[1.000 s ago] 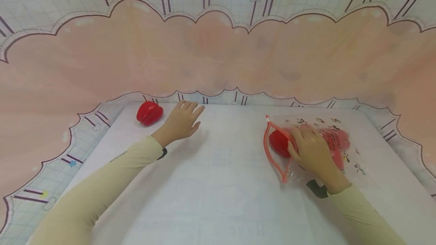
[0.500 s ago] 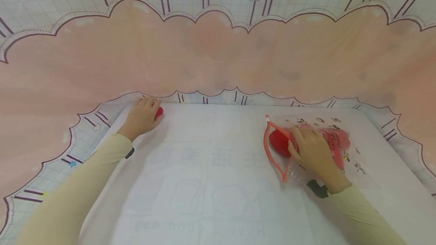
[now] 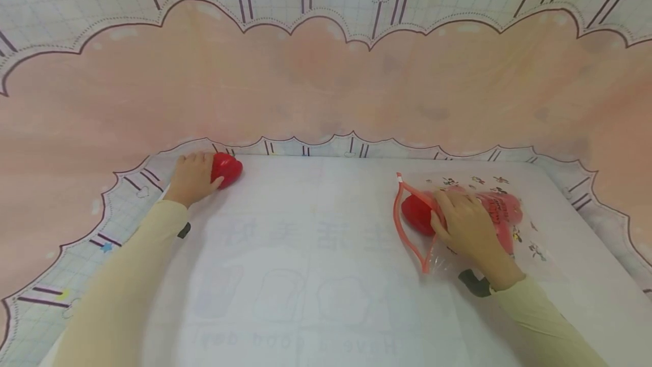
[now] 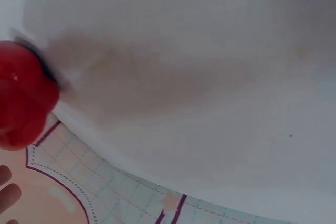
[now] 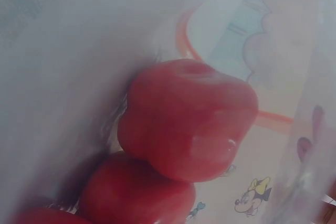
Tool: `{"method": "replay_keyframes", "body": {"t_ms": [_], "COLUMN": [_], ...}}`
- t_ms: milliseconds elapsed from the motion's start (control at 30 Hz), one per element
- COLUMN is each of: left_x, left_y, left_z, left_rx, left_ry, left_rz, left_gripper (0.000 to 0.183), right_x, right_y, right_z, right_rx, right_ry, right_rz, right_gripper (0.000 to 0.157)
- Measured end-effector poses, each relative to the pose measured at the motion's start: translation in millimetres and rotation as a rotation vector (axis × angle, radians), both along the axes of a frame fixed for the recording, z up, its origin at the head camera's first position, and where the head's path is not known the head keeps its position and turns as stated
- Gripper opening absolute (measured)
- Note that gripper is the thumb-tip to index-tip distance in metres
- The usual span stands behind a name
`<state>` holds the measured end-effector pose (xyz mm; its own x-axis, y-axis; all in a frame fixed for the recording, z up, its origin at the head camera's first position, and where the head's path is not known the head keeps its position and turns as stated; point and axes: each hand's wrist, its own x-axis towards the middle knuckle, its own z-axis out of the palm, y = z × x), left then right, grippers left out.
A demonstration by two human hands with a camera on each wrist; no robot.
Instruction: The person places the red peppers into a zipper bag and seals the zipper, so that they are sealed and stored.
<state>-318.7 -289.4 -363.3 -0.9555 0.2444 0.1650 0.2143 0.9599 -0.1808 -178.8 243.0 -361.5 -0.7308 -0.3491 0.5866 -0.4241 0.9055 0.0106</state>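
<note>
A red bell pepper [image 3: 227, 170] sits near the far left corner of the white tabletop. My left hand [image 3: 192, 179] is at its left side, thumb against the pepper's front. In the left wrist view the fingertips [image 4: 9, 196] show apart from the same pepper [image 4: 23, 95]. On the right lies a clear zip bag with an orange-red edge [image 3: 398, 222], its mouth spread toward the left. My right hand [image 3: 464, 225] grips the bag from above, over the peppers inside. One red pepper [image 3: 417, 213] shows at the mouth; the right wrist view shows stacked peppers [image 5: 186, 121] through hazy plastic.
The white tabletop [image 3: 285, 299] carries faint mirrored lettering and drawings. Behind it and along the sides hangs a peach cloth [image 3: 305, 89] with a scalloped print. Cartoon figures [image 3: 537, 251] are printed on the bag.
My left hand has gone left to the lone pepper, covered it, then slid to its left side, leaving it in view. The right hand and the bag stay put.
</note>
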Motion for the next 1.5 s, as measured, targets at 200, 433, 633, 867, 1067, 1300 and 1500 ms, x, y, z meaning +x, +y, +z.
{"method": "replay_keyframes", "body": {"t_ms": [200, 433, 633, 867, 1067, 1300, 1500], "left_x": [-4.5, -8.8, -12.6, -13.8, -13.8, -13.1, -13.9], "left_y": [-5, 1, 5, 8, 9, 9, 5], "left_z": [-3.9, -8.4, -10.5, -10.8, -10.1, -11.5, -15.9], "left_rx": [0.005, 0.052, 0.056, 0.092, 0.065, 0.042, 0.053], "left_ry": [-0.068, -0.09, -0.1, -0.107, -0.079, -0.038, -0.013], "left_rz": [0.075, 0.112, 0.109, 0.062, 0.013, -0.024, -0.052], "left_gripper": [0.072, 0.071, 0.072, 0.078, 0.076, 0.074, 0.071], "right_x": [-0.2, -1.1, -1.9, -0.8, -0.4, -1.3, -1.0], "right_y": [-1, -1, 0, -2, -2, -3, -3], "right_z": [-0.6, -2.1, -4.5, -3.6, -2.1, -1.2, -1.9], "right_rx": [0.003, 0.006, 0.004, -0.002, -0.005, -0.005, -0.007], "right_ry": [0.002, 0.014, 0.021, 0.006, -0.016, -0.032, -0.021], "right_rz": [-0.001, 0.006, 0.014, 0.008, 0.002, 0.001, 0.005], "right_gripper": [0.042, 0.043, 0.044, 0.045, 0.043, 0.042, 0.041]}}
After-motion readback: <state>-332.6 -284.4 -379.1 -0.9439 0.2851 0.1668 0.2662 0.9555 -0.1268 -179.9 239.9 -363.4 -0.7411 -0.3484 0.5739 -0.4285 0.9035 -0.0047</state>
